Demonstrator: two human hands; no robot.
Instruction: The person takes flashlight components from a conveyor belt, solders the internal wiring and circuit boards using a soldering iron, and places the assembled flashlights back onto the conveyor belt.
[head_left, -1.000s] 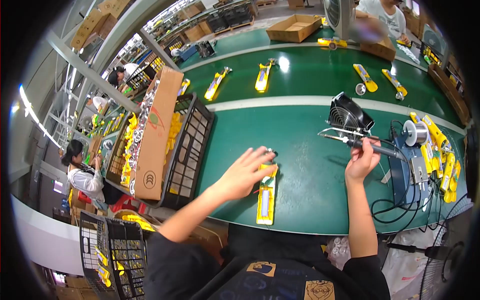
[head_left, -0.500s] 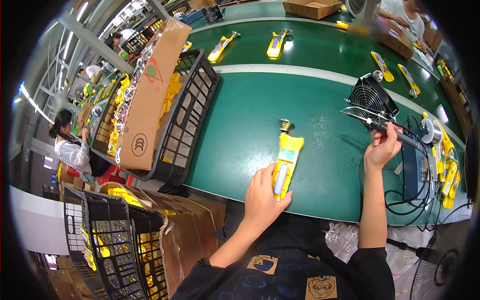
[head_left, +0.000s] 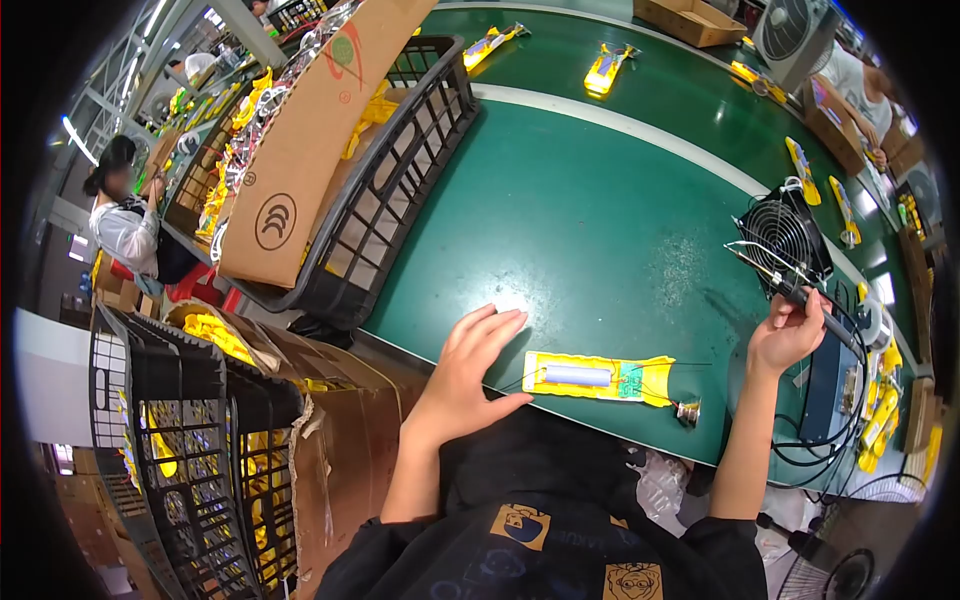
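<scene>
A yellow plastic housing (head_left: 655, 380) lies open side up along the bench's front edge, pointing left to right. Inside it sit a purple-grey battery cell (head_left: 577, 376) and a green circuit board (head_left: 630, 380). A small shiny lamp head (head_left: 688, 411) hangs off its right end on wires. Just left of the housing is my left hand (head_left: 465, 375), fingers spread, holding nothing. My right hand (head_left: 788, 335) grips a soldering iron (head_left: 790, 290) by its dark handle, its tip pointing up and left in front of a small black fan (head_left: 785, 235).
A black crate (head_left: 400, 210) with a cardboard sheet (head_left: 310, 150) stands at the left. Behind the bench, more yellow housings (head_left: 606, 70) lie on a green conveyor (head_left: 690, 110). A blue soldering station (head_left: 825, 390), cables and a solder spool (head_left: 876, 328) are at the right.
The yellow housing has turned from upright in view to lying sideways, nearer the front edge. My left hand has let go of it. The soldering iron stays in my right hand.
</scene>
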